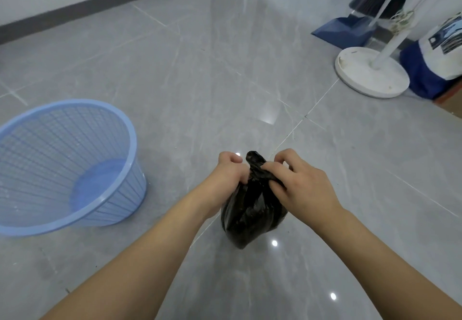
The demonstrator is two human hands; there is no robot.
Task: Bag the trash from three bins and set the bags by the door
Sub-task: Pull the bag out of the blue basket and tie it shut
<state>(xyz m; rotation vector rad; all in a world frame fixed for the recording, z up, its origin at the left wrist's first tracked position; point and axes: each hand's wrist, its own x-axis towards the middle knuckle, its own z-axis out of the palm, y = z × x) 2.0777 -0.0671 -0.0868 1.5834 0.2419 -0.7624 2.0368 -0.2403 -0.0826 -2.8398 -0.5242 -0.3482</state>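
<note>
**Black bag gathered at the neck**

Both forearms are reaching forward over the grey tiled floor [225, 70]. Left hand [226, 169] and right hand [303, 187] are each clenching the twisted neck of the black trash bag [252, 214], which is sitting on the floor. Well to its left, a blue mesh bin [67, 164] is standing empty.

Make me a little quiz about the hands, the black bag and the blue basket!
1. True or false: the blue basket has trash in it.
2. What are the left hand and right hand gripping?
3. The dustpan is: A) beside the basket, B) far right, near the white round stand base, C) inside the bag.

Key:
1. False, it looks empty.
2. The gathered neck of the black bag.
3. B
</note>
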